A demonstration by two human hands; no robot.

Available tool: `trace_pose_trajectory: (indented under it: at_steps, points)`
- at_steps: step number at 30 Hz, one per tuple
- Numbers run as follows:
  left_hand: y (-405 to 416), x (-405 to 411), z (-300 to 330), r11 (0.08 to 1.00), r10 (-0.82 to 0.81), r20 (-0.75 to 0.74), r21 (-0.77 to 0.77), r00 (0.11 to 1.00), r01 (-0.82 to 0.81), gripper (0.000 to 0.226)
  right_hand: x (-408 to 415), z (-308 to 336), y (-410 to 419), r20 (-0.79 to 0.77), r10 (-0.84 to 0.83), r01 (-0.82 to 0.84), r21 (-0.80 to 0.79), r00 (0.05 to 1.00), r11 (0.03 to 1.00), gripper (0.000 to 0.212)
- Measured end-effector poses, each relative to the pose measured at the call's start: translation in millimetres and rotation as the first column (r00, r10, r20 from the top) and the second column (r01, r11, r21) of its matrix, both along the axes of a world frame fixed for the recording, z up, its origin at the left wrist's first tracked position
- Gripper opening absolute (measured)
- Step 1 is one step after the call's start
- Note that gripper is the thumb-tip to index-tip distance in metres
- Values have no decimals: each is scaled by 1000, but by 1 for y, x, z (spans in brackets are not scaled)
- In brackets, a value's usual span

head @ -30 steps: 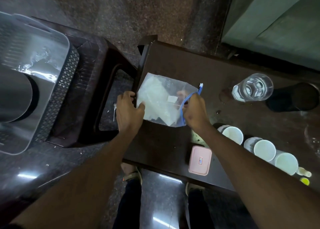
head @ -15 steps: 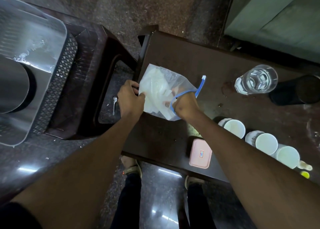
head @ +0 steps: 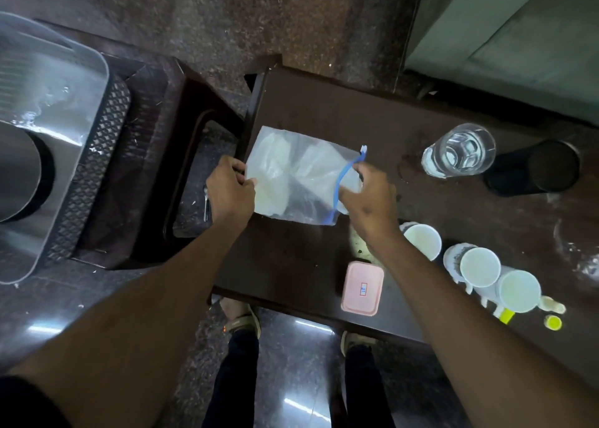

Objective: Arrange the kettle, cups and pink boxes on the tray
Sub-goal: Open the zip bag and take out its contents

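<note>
A clear zip bag (head: 291, 178) with white contents and a blue seal lies on the dark wooden table (head: 324, 113). My left hand (head: 228, 190) pinches its left edge. My right hand (head: 369, 197) grips its right end at the blue seal. One pink box (head: 362, 288) sits near the table's front edge. Three white cups (head: 476, 265) stand in a row at the right. At the far left a steel kettle (head: 16, 174) rests on a clear grey tray (head: 55, 142), both cut off by the frame.
A glass of water (head: 460, 150) and a black cylinder (head: 534, 168) stand at the table's right back. The tray sits on a dark plastic stool (head: 155, 155). A spoon (head: 205, 200) lies on the floor between stool and table. My feet (head: 241, 320) show below the table.
My right hand moved from the middle of the bag out to its blue-sealed right end. The bag now lies flatter and more spread out. My left hand kept its hold.
</note>
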State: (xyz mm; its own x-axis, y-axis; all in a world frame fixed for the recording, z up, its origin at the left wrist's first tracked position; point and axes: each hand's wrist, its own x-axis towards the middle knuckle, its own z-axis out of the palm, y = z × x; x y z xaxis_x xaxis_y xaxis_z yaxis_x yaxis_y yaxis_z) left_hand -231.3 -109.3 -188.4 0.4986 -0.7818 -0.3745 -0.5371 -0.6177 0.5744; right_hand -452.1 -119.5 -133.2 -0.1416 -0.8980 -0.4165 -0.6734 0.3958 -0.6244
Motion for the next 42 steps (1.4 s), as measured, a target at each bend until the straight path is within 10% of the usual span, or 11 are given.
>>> trace_pose_trajectory:
  at_steps: [4, 15, 24, 35, 42]
  points:
    - [12, 12, 10, 996, -94, 31, -9, 995, 94, 24, -39, 32, 17, 151, -152, 155, -9, 977, 988, 21]
    - [122, -8, 67, 970, -241, 11, 36, 971, 240, 26, -229, 126, 28, -18, -406, 389, -254, 914, 886, 19]
    - [26, -309, 109, 803, -535, -299, -469, 790, 366, 33, -306, 120, -15, -398, -164, 130, -112, 903, 985, 28]
    - [1, -432, 84, 824, -562, -328, -298, 760, 481, 56, -320, 68, -45, -434, 116, -145, -36, 894, 989, 18]
    - [-2, -444, 68, 812, -582, -258, -231, 771, 535, 15, -313, 43, -42, -433, 92, -186, -180, 897, 966, 28]
